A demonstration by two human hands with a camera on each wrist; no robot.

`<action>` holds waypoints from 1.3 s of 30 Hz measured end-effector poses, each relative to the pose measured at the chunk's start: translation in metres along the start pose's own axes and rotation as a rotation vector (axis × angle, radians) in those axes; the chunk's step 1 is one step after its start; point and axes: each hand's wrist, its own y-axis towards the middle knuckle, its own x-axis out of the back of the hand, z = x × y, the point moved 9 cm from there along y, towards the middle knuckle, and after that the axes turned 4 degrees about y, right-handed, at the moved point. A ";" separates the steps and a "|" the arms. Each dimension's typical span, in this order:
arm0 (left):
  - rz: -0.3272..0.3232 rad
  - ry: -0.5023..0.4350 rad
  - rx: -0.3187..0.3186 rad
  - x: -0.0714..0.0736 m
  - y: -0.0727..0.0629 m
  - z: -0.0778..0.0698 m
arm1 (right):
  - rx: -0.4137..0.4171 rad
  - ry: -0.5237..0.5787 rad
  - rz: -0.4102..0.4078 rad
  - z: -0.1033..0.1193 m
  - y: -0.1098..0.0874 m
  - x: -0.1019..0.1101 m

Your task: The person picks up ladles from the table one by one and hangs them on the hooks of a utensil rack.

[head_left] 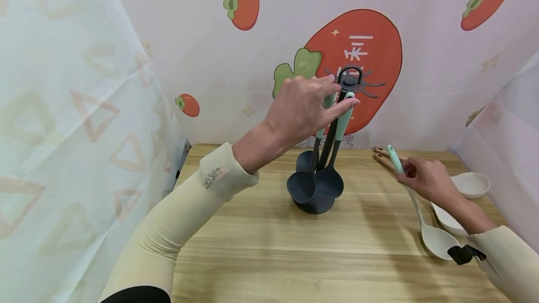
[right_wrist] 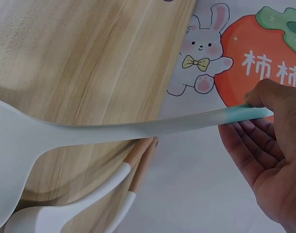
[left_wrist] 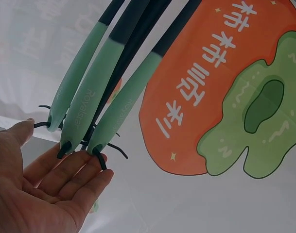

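A dark utensil stand [head_left: 350, 78] with several hooks and a loop on top stands upright at the middle of the table. Three dark utensils with mint-green handles [left_wrist: 92, 92] hang from its hooks, among them a rounded dark ladle [head_left: 330, 182]. My left hand [head_left: 305, 104] is at the top of the stand, thumb at one hook and extended fingertips against others, the handle ends between them. On the right, my right hand [head_left: 427, 179] pinches a white ladle [right_wrist: 152, 130] by its mint-green handle end, its bowl low over the table toward me.
White utensils with wooden handles [right_wrist: 138, 155] lie on the wooden table [head_left: 261, 256] at the right, partly behind my right forearm. One shows a white bowl [head_left: 471, 184]. A printed cloth backdrop [head_left: 210, 50] rises behind, with side cloths left and right.
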 end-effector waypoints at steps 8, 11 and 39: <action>0.005 -0.006 0.009 -0.001 0.000 0.000 | 0.026 0.009 -0.024 0.003 -0.003 0.007; 0.001 -0.006 0.011 -0.001 0.000 0.001 | 0.031 0.023 -0.032 0.004 -0.003 0.008; -0.017 -0.023 0.018 0.000 -0.002 0.001 | 0.088 0.098 -0.183 0.042 0.008 0.034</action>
